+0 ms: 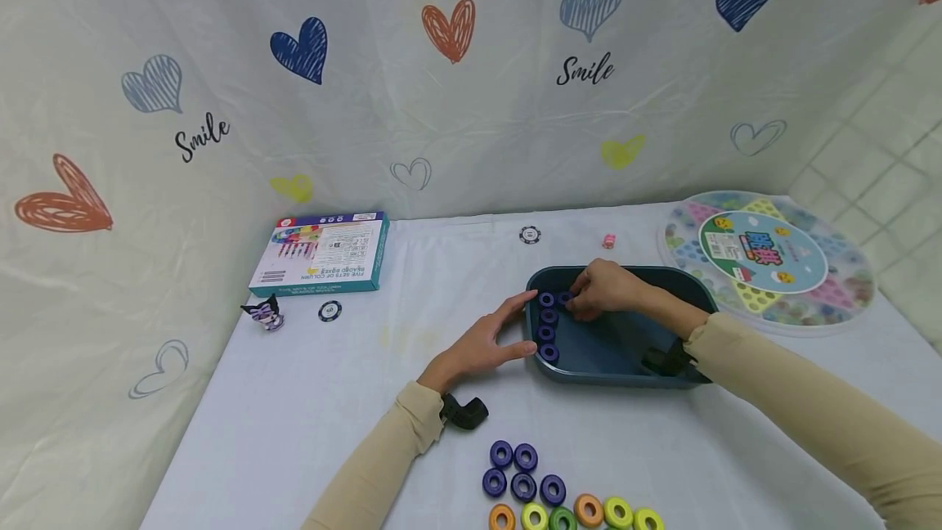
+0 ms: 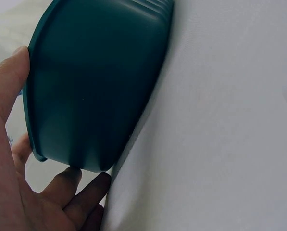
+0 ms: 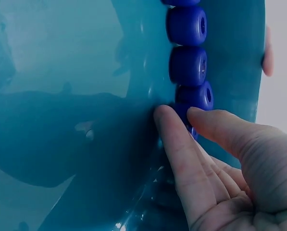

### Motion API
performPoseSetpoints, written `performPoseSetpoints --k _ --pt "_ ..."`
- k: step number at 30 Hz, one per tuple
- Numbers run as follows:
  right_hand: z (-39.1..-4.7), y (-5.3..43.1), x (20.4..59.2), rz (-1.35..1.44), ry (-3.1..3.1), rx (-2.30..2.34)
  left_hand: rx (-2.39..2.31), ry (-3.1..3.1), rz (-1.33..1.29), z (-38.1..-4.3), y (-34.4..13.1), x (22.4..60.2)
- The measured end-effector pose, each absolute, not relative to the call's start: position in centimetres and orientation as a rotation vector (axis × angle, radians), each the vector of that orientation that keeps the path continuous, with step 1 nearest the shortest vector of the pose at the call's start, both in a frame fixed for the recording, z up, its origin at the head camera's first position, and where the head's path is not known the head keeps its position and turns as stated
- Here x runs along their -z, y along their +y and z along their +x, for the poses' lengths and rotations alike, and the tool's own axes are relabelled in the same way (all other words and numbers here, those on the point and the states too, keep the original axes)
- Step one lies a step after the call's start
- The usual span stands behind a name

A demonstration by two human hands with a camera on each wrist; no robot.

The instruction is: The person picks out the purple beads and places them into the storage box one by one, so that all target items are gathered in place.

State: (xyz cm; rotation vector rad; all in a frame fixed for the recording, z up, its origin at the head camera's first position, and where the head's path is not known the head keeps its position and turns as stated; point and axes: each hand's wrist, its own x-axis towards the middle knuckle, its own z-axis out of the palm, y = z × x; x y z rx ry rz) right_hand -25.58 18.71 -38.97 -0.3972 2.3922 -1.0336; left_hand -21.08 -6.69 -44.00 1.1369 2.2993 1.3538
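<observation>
A dark teal tray (image 1: 625, 370) lies on the white cloth. My left hand (image 1: 482, 342) rests against the tray's left end, thumb and fingers spread; in the left wrist view the thumb is at the rim and other fingertips are at the outer wall. Inside, several purple ring beads (image 1: 547, 334) stand in a column along that end. My right hand (image 1: 607, 289) reaches into the tray and pinches a purple bead (image 1: 564, 298) between thumb and index finger, beside the far end of the column. In the right wrist view, the fingers partly hide this bead (image 3: 182, 111).
Nearer me lie several purple beads (image 1: 523, 487), with orange, yellow and green ones (image 1: 562, 518) below. A bead-game box (image 1: 320, 253), a small figurine (image 1: 265, 313) and a poker chip (image 1: 329, 312) are left. Behind the tray are another chip (image 1: 530, 235), a pink figurine (image 1: 608, 241) and a round game board (image 1: 765, 256).
</observation>
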Motion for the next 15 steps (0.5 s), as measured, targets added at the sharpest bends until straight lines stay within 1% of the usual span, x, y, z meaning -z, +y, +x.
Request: performPoseSetpoints --k 4,11,15 --pt "-25.5 18.6 38.8 -0.369 2.384 1.045 -1.343 2.295 1.134 -20.7 -6.7 43.1" --pt "-25.8 18.6 38.9 -0.273 2.352 1.060 -1.353 2.298 1.130 -20.7 -6.7 43.2" --pt "-25.7 18.8 38.5 -0.279 2.267 1.121 -1.345 2.319 1.119 -21.7 -6.6 45.3"
